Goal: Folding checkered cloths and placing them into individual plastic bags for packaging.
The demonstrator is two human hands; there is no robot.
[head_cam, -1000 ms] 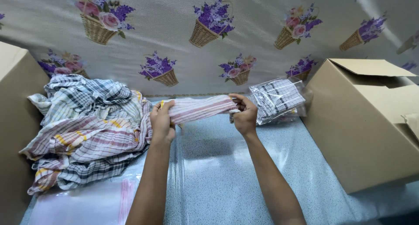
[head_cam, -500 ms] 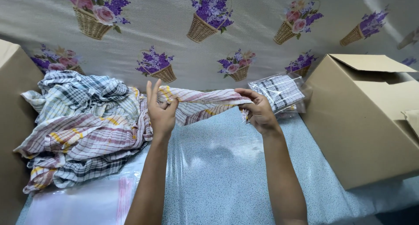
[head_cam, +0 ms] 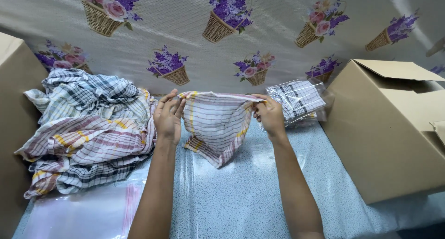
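Note:
I hold a striped cloth [head_cam: 215, 125], white with red and yellow lines, by its top edge above the blue tabletop [head_cam: 241, 197]. My left hand [head_cam: 168, 116] grips its left corner and my right hand [head_cam: 270, 116] grips its right corner. The cloth hangs down between them, loosely unfolded, with its lower tip near the table. Just left of my left hand lies a heap of checked and striped cloths [head_cam: 85, 127].
An open cardboard box [head_cam: 384, 127] stands at the right. A clear bag with a folded cloth inside [head_cam: 299, 100] lies behind my right hand. Clear zip bags [head_cam: 83, 211] lie at the front left. Another cardboard box [head_cam: 14, 127] borders the left. A flower-basket patterned sheet [head_cam: 222, 44] covers the back.
The cloth was a narrow folded strip stretched between my hands. It has now dropped open and hangs down, and my hands have lifted slightly.

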